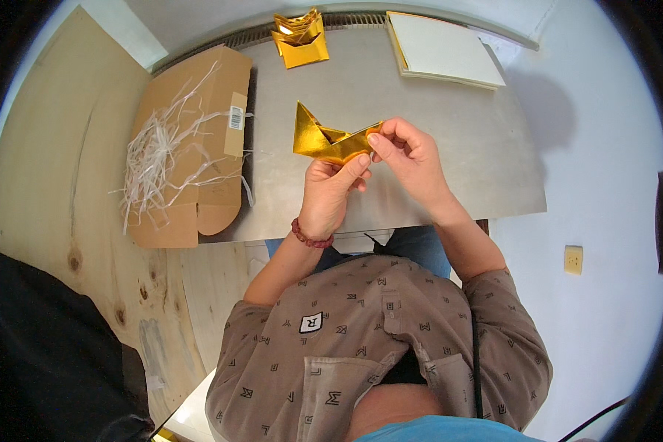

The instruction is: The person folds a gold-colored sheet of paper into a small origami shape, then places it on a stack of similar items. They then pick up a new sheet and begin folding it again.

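A folded piece of shiny gold foil paper [339,150], boat-like with a tall pointed left end, is held up above the metal table. My left hand [331,188] grips it from below, the thumb pressed on its lower edge and the fingers behind. With thumb and forefinger, my right hand [411,158] pinches its right tip. A red beaded bracelet [311,234] circles my left wrist. At the table's far edge stand several similar folded gold papers [303,46], nested in a row.
On the left of the metal table [287,199] lies an opened cardboard box [221,169] with white shredded strips [158,158] on it. A stack of white-topped sheets [443,51] rests at the back right. A white wall with an outlet [573,260] rises on the right.
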